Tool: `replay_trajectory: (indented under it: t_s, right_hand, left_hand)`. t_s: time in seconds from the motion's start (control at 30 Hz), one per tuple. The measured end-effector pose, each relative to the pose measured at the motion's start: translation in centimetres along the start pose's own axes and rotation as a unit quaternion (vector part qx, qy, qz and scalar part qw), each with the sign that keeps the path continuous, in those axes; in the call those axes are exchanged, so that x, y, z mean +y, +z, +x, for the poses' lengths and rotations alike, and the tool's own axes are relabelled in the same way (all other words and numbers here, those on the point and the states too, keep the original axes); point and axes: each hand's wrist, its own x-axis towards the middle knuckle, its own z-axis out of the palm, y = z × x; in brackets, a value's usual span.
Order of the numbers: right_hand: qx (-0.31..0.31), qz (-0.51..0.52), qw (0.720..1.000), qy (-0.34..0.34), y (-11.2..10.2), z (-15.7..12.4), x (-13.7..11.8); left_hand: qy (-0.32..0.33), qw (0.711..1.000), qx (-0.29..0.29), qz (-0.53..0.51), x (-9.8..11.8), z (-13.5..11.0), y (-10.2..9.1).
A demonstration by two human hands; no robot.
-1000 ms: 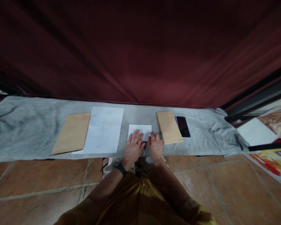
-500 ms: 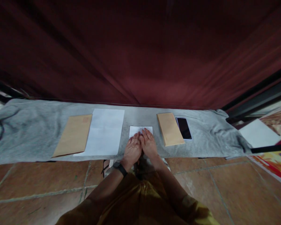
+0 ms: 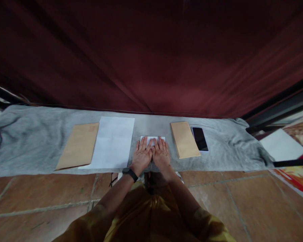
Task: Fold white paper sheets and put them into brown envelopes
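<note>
A small piece of folded white paper (image 3: 153, 138) lies on the grey cloth in front of me, mostly covered by my hands. My left hand (image 3: 141, 157) rests flat on its left part, fingers spread and pointing away from me. On the right part, my right hand (image 3: 161, 156) also lies flat with its fingers outstretched. The two thumbs meet near the paper's middle. Left of my hands is a stack of white sheets (image 3: 113, 143), partly overlapped by a brown envelope (image 3: 78, 146). To the right sits a pile of brown envelopes (image 3: 184, 139).
A phone (image 3: 200, 139) with a dark screen lies beside the envelope pile. Grey cloth (image 3: 40, 141) covers the narrow table, with a dark red curtain (image 3: 151, 67) rising behind it. A white sheet (image 3: 281, 144) and a colourful printed sheet (image 3: 298, 178) are at the far right.
My hands have moved apart from the paper's middle toward its two sides, and their fingers are now more spread. The envelopes, white sheets and phone stay where they were.
</note>
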Motion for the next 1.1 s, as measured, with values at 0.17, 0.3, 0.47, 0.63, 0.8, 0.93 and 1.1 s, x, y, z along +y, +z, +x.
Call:
replay_trajectory:
  t_s: [0.17,0.3,0.47,0.63,0.8,0.93,1.1]
  right_hand:
    - [0.027,0.000,1.000,0.008,0.3,0.0,0.1]
    - [0.039,-0.004,0.999,0.016,0.3,-0.2,0.7]
    - [0.046,0.002,0.999,0.023,0.1,-0.8,1.7]
    - [0.065,0.001,0.997,0.035,0.0,-1.5,2.3]
    - [0.074,0.004,0.996,0.049,-0.7,-1.9,2.2]
    - [0.042,0.022,0.999,0.022,-1.3,-1.1,0.7]
    - [-0.023,0.050,0.998,-0.034,-0.5,1.2,-1.7]
  left_hand:
    - [-0.034,0.999,0.000,-0.005,-0.3,0.1,0.4]
    - [-0.060,0.998,0.019,-0.016,-0.8,-0.2,0.7]
    - [-0.069,0.997,0.035,-0.025,-1.6,-0.9,0.9]
    - [-0.081,0.995,0.050,-0.027,-2.0,-1.2,1.1]
    - [-0.084,0.994,0.057,-0.032,-2.0,-1.2,1.2]
    - [-0.086,0.994,0.053,-0.033,-1.9,-1.2,1.2]
    - [-0.082,0.995,0.052,-0.028,-2.0,-1.2,1.0]
